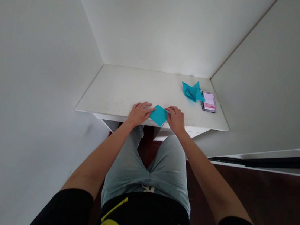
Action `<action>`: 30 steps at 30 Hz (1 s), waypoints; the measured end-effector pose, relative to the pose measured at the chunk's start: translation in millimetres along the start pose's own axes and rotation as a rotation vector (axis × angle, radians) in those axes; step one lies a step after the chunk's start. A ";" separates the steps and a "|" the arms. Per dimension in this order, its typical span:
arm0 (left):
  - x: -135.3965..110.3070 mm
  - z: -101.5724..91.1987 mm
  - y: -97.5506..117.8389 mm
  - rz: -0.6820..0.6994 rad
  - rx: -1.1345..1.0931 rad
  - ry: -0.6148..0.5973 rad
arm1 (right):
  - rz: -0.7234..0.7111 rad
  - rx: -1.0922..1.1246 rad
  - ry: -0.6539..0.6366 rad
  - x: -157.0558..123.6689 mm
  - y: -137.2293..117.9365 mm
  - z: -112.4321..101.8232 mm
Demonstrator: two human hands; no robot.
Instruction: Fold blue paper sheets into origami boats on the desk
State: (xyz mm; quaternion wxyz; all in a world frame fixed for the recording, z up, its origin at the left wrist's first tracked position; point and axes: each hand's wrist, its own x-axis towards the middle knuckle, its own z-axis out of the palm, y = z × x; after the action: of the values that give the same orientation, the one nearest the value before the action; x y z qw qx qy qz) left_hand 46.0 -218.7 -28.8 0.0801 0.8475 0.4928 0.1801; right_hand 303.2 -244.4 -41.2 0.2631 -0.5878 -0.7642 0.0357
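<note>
A small folded sheet of blue paper [158,114] lies at the front edge of a white table [119,89]. My left hand [139,112] rests flat on the table with its fingertips pressing the paper's left corner. On the paper's right side my right hand [175,118] has its fingers curled down on the edge. Both hands hold the sheet against the tabletop.
Folded blue paper shapes [192,91] sit at the table's back right, next to a small blurred pink and white packet [209,101]. White walls close in the table on the left, back and right. My knees are under the front edge; dark floor lies to the right.
</note>
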 end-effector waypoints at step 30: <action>-23.3 -6.5 -5.3 0.279 -0.146 -0.023 | -0.176 0.002 -0.133 -35.1 12.6 -1.7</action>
State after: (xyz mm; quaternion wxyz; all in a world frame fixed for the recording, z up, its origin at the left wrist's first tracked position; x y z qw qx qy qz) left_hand 28.8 -236.5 -29.8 0.1211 0.9017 0.3550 0.2152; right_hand 321.0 -273.1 -56.9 0.2145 -0.5144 -0.8286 0.0522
